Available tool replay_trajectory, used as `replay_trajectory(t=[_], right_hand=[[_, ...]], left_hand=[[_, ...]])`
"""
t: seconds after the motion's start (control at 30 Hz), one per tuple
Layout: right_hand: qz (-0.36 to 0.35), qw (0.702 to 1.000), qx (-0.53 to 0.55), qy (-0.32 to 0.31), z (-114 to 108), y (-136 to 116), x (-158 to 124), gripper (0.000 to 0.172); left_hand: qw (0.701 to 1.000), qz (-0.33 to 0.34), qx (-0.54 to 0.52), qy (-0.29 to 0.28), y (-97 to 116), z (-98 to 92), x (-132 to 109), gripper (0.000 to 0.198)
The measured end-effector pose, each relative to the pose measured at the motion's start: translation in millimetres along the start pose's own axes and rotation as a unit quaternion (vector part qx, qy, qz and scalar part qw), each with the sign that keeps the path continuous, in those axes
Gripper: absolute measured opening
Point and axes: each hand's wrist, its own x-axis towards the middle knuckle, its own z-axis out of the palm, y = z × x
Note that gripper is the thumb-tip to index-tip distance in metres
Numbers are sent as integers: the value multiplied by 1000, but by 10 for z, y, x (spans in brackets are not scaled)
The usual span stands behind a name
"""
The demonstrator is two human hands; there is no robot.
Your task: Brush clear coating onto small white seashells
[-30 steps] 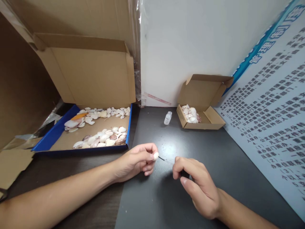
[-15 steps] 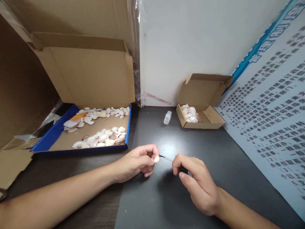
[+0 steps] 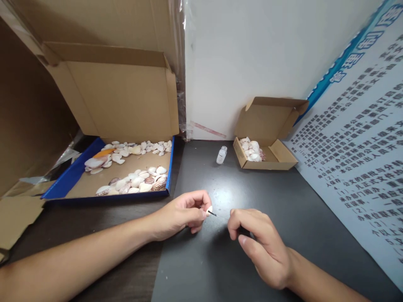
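Between the thumb and fingers of my left hand (image 3: 185,213) is a small white seashell (image 3: 210,209). My right hand (image 3: 261,243) is closed on a thin brush (image 3: 213,213) with a clear stem and a dark tip; its handle is mostly hidden in my fingers. The dark tip meets the shell's near side. Behind both hands, a small uncapped bottle (image 3: 221,155) with whitish contents stands upright on the dark grey mat (image 3: 195,268).
At the left, a blue-sided cardboard box (image 3: 85,180) holds several shells in two groups, lid raised. A smaller open carton (image 3: 267,164) with white shells sits at the back right. A white panel (image 3: 245,54) rises behind, and a printed poster (image 3: 355,159) lines the right.
My left hand has turned the shell slightly. The brush tip has come down from the shell's upper edge to its near side, and my right hand has lowered a little.
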Motion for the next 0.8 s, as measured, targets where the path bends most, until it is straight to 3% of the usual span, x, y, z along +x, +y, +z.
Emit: replay_trajectory(t=[0.13, 0.33, 0.53, 0.67, 0.8], right_hand=[[-3, 1000, -14, 1, -3, -14, 31, 12], [18, 997, -38, 60, -28, -20, 64, 15], [-1, 999, -36, 19, -13, -31, 62, 12], [38, 997, -49, 43, -19, -35, 67, 14], [5, 998, -37, 40, -17, -44, 63, 14]], left_hand=[[1000, -1, 10, -3, 5, 3, 2, 23], [1000, 9, -10, 5, 15, 35, 4, 23], [999, -11, -34, 17, 26, 40, -2, 21], [998, -19, -65, 17, 41, 42, 1, 14], [996, -17, -88, 17, 42, 34, 6, 11]])
